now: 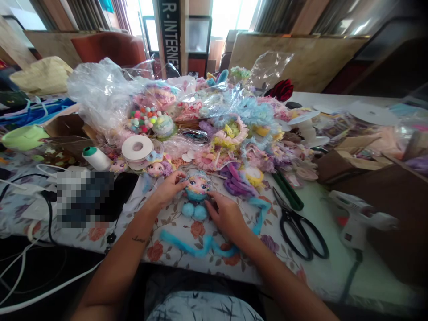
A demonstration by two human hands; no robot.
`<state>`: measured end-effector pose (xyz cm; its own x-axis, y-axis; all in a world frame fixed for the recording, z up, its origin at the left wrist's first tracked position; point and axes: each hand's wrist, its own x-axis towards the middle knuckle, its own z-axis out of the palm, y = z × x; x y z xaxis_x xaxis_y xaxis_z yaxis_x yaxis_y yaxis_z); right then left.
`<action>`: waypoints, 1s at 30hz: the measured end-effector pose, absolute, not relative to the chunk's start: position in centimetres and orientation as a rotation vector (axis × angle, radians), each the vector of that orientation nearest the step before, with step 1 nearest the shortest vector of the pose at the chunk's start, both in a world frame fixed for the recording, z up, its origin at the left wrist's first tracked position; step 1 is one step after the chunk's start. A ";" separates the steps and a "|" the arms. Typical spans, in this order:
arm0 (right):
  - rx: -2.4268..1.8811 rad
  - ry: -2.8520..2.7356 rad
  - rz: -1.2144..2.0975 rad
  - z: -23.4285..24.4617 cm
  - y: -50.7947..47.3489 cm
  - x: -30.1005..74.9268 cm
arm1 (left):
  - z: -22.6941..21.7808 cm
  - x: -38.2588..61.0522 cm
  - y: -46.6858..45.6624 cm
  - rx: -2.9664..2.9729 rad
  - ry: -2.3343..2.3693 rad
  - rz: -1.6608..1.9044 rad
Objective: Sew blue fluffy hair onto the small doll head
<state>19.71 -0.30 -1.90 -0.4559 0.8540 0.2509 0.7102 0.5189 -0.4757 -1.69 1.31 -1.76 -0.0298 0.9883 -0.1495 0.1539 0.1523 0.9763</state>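
Observation:
A small doll (197,185) with a painted face, pale blue hair and light blue fluff at its neck rests on the flowered cloth, face up. My left hand (171,188) grips the head's left edge with bent fingers. On the other side, my right hand (225,211) holds the doll low at its right edge, thumb and fingers closed together. Two or more fluffy blue pom-poms (194,211) sit just below the face. A light blue strip of fluffy yarn (207,245) curls across the cloth in front, running under my right forearm.
Black-handled scissors (297,232) and a green cutter-like tool (289,191) lie to the right, near a white glue gun (354,223). Behind are ruffled trims (254,111), a ribbon spool (137,148) and another doll (157,168). A thread cone (96,158) and cables (23,263) are left.

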 end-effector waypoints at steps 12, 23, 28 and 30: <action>-1.046 -2.526 0.148 -1.1 -1.4 20.5 | -2.7 -2.0 -0.2 2.131 1.733 1.105; -0.806 -2.836 0.086 0.1 -2.5 22.2 | -3.3 -3.1 -3.1 2.797 1.751 0.542; -0.882 -2.660 0.119 0.8 -1.7 23.6 | -2.5 -3.0 -5.4 2.727 1.787 0.350; -0.905 -2.562 0.118 1.0 -1.2 24.2 | -1.6 -3.1 -6.7 2.676 1.777 0.308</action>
